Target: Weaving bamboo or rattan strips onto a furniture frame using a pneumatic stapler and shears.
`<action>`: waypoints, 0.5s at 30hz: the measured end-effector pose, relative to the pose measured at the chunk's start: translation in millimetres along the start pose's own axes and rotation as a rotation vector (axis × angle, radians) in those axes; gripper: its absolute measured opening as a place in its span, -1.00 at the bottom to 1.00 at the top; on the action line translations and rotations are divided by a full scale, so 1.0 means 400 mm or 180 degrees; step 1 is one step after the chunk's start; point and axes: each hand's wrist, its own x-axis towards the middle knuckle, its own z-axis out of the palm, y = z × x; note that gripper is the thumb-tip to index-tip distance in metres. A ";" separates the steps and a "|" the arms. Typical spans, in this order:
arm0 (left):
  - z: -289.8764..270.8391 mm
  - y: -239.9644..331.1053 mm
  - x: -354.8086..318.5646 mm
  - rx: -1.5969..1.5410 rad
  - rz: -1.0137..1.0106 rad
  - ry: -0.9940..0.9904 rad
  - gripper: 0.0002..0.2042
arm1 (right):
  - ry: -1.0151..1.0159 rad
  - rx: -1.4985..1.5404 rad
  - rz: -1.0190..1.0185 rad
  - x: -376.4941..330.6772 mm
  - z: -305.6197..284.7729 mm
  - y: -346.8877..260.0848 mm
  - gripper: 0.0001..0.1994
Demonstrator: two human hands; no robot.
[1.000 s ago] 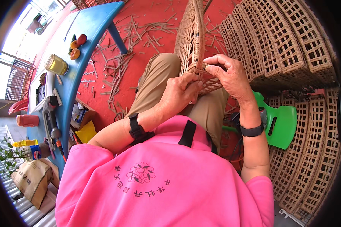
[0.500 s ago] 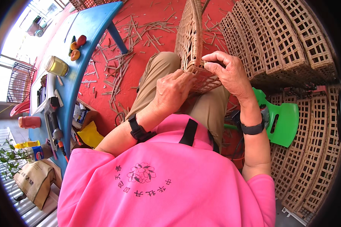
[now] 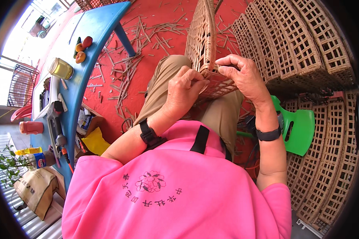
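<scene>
Woven panel (image 3: 205, 44) runs past the top edge; left fingertips seem hidden.

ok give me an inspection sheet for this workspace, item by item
surface: red floor, littered with cane offcuts
job's things: woven cane panel standing on the person's lap, lower edge between both hands
clutter: blue table with a jar, fruit, a power tool and bottles; yellow cloth under it
grippers: left hand curled against the panel's lower edge; right hand pinching the same edge
cables: nothing seen
surroundings: stacks of finished woven panels on the right, green plastic stool, potted plant and paper bag at left
</scene>
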 end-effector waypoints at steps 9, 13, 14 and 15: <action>0.024 -0.008 -0.002 0.0042 0.0344 0.0185 -0.81 | -0.0060 0.0067 0.0154 0.007 -0.001 0.005 -0.82; 0.018 -0.004 0.005 0.0095 0.0552 0.0173 -0.82 | -0.0099 0.0185 0.0211 0.010 -0.001 0.003 -0.82; 0.018 -0.003 0.007 0.0095 0.0548 0.0173 -0.82 | -0.0094 0.0180 0.0182 0.010 -0.003 0.002 -0.82; 0.018 -0.002 0.007 0.0085 0.0529 0.0169 -0.82 | -0.0112 0.0169 0.0190 0.009 -0.005 0.000 -0.82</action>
